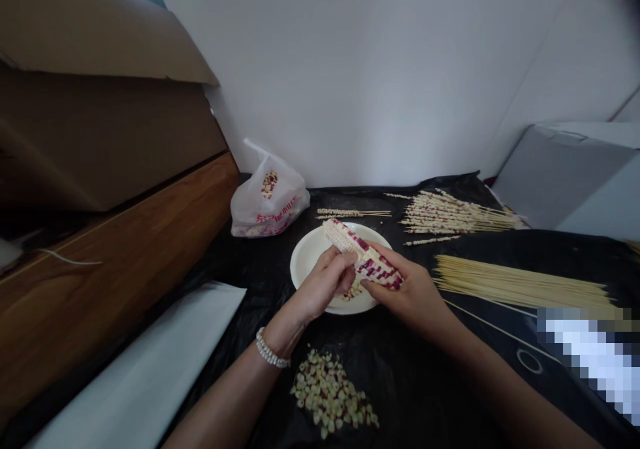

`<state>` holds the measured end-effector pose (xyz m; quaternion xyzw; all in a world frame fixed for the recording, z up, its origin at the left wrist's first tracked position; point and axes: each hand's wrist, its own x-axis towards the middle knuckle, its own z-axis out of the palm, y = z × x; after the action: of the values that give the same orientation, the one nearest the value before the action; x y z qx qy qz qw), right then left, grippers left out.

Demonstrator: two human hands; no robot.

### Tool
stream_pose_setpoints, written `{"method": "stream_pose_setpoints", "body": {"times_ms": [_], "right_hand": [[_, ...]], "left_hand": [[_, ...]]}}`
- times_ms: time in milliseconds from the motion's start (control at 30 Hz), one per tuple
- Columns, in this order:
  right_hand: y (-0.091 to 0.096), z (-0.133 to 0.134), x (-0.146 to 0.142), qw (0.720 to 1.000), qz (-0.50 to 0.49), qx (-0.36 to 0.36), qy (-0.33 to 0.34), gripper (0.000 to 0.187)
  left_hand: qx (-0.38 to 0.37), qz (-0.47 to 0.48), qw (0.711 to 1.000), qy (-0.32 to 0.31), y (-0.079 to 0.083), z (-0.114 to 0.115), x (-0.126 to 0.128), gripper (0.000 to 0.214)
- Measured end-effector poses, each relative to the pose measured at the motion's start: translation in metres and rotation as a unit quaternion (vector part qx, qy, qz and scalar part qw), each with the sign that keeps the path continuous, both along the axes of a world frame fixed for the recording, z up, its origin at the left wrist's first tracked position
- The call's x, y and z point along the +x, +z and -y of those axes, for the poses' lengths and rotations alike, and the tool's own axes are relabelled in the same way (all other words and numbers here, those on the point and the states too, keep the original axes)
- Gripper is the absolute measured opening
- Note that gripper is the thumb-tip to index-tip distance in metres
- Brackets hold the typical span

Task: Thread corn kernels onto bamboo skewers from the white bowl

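Observation:
Over a white bowl (303, 249), my right hand (413, 296) is wrapped round the lower end of a corn cob (367, 252) with cream and dark red kernels. The cob's tip leans up and to the left, and a strip along that side is bare of kernels. My left hand (327, 279), with a beaded bracelet at the wrist, has its fingers curled and its thumb pressed against the middle of the cob. Loose kernels (353, 292) lie in the bowl, partly hidden by the hands. Nearer to me, a pile of kernels (333, 392) rests on the black sheet (415, 396).
A white plastic bag (273, 206) with kernels inside stands behind left. Kernel-threaded sticks (445, 216) lie back right, with a few more sticks (345, 213) behind the bowl. Plain thin sticks (520, 282) lie right. A cardboard box (105, 136) and white sheet (150, 362) occupy the left.

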<state>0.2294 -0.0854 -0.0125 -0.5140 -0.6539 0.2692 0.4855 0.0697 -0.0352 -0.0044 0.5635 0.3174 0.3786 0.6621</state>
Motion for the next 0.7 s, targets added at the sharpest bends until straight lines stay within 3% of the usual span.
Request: {"method": "stream_pose_setpoints", "body": {"times_ms": [133,367,700], "right_hand": [[0.002,0.002,-0.001,0.997,0.059,0.029,-0.029,0.059],[-0.008,-0.001,0.0,0.976,0.18,0.111,-0.056,0.057],[-0.014,0.004,-0.002,0.949,0.289,0.091,-0.084,0.059]], "left_hand": [[-0.034,0.012,0.998,-0.042,0.006,0.001,-0.001,0.04],[-0.04,0.011,0.999,-0.031,0.003,0.002,-0.001,0.025],[-0.004,-0.046,0.999,-0.027,-0.001,0.003,0.001,0.016]]}}
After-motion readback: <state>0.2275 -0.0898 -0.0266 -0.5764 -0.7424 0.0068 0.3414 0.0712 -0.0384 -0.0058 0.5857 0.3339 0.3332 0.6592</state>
